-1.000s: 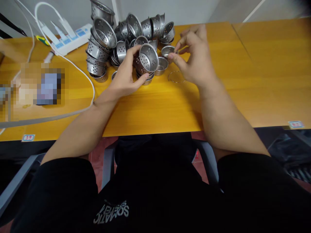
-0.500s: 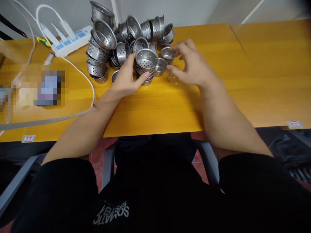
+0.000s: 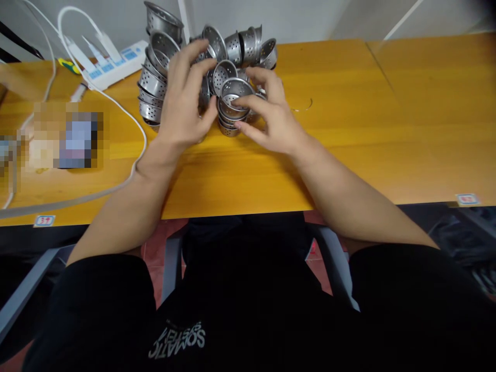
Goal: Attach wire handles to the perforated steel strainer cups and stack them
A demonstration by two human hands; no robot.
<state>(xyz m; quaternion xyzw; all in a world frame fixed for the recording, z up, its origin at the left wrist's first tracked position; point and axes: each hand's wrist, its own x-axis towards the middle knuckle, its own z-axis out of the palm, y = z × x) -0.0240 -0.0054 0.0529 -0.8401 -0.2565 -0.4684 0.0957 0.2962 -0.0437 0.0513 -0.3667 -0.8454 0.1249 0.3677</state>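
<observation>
Several perforated steel cups crowd the table. In front stands a short nested stack, its top cup (image 3: 235, 87) facing up and tilted slightly. My right hand (image 3: 276, 116) is on that cup, with a finger over the rim and the thumb against the outer side. My left hand (image 3: 184, 101) is off the stack, to its left, fingers apart and holding nothing. It hides part of the cups behind it. A taller leaning stack of cups (image 3: 150, 85) rises to its left. Behind the front stack, another cup (image 3: 225, 73) shows its holed bottom. My right hand covers the small cups beside the stack.
A white power strip (image 3: 116, 67) with plugs lies at the back left, its white cable (image 3: 144, 147) looping toward my left forearm. A blurred-out phone-like object (image 3: 79, 139) lies on the left. A thin wire piece (image 3: 304, 107) rests right of my right hand on the yellow table (image 3: 372, 134).
My left hand has let go of the front stack and moved left and up. My right hand has come left from the small cups onto the stack's top cup.
</observation>
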